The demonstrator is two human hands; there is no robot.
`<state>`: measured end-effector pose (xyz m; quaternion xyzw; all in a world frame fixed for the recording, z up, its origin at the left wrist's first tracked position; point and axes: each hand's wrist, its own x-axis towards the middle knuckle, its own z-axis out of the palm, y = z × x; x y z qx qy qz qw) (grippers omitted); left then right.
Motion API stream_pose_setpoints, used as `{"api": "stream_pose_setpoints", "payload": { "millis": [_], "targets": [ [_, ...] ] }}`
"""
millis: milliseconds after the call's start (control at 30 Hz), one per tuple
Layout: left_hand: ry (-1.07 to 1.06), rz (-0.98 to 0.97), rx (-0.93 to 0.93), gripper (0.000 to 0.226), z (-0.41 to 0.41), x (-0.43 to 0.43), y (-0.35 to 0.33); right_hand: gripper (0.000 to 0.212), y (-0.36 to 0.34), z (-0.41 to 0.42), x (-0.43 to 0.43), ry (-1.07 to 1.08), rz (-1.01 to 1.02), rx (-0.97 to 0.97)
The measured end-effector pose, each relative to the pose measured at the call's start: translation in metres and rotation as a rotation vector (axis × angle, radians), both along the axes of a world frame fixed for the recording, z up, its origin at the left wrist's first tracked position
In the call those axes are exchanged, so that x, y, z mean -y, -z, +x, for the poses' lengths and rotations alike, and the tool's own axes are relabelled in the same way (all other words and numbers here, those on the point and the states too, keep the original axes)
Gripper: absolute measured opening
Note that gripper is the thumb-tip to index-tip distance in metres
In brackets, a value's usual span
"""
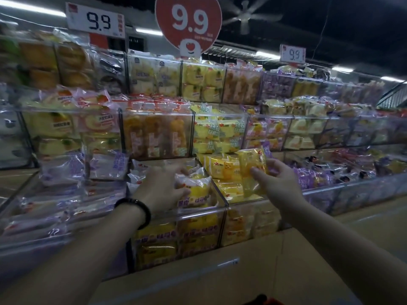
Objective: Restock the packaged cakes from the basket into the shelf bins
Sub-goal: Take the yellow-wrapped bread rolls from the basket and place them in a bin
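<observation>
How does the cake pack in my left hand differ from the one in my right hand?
The left pack is white on top and yellow below; the right pack is yellow nearly all over. The left pack sits low in a clear bin; the right pack stands on end, raised above the next bin. Both are sealed cake packs, gripped by the left hand and right hand.

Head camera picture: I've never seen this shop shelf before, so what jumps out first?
The big red 9.9 sign at top centre grabs the eye, above tiers of clear shelf bins crammed with wrapped cakes. Low in the middle, the right hand pinches a yellow cake pack over a bin, while the left hand grips a white-and-yellow cake pack in the next bin.
</observation>
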<state>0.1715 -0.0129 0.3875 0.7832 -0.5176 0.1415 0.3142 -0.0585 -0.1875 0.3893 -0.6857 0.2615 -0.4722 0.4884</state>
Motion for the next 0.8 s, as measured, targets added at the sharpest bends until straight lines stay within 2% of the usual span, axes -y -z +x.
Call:
{"api": "stream_pose_setpoints", "payload": {
  "millis": [67, 167, 267, 333, 433, 633, 733, 800],
  "targets": [
    [-0.034, 0.019, 0.115, 0.03, 0.002, 0.01, 0.008, 0.032, -0.006, -0.003, 0.018, 0.033, -0.073, -0.055],
    [-0.114, 0.053, 0.3, 0.034, 0.006, 0.017, 0.013, 0.033, -0.012, -0.006, 0.044, 0.106, -0.246, -0.179],
    [-0.114, 0.055, 0.308, 0.037, 0.011, 0.024, 0.017, 0.03, -0.018, -0.006, 0.074, 0.27, -0.56, -0.38],
    [-0.081, 0.028, 0.257, 0.034, 0.016, 0.028, 0.023, 0.031, -0.023, -0.002, 0.092, 0.346, -0.673, -0.512],
    [-0.035, -0.036, 0.124, 0.03, 0.021, 0.029, 0.032, 0.033, -0.027, 0.006, 0.113, 0.355, -0.736, -0.637],
    [-0.035, -0.068, 0.119, 0.025, 0.027, 0.036, 0.039, 0.043, -0.028, 0.03, 0.143, 0.393, -0.8, -0.841],
    [-0.041, -0.066, 0.115, 0.027, 0.03, 0.038, 0.043, 0.041, -0.021, 0.049, 0.15, 0.274, -0.818, -0.955],
    [-0.04, -0.073, 0.118, 0.027, 0.031, 0.038, 0.045, 0.041, -0.015, 0.062, 0.155, 0.192, -0.775, -0.913]
  ]
}}
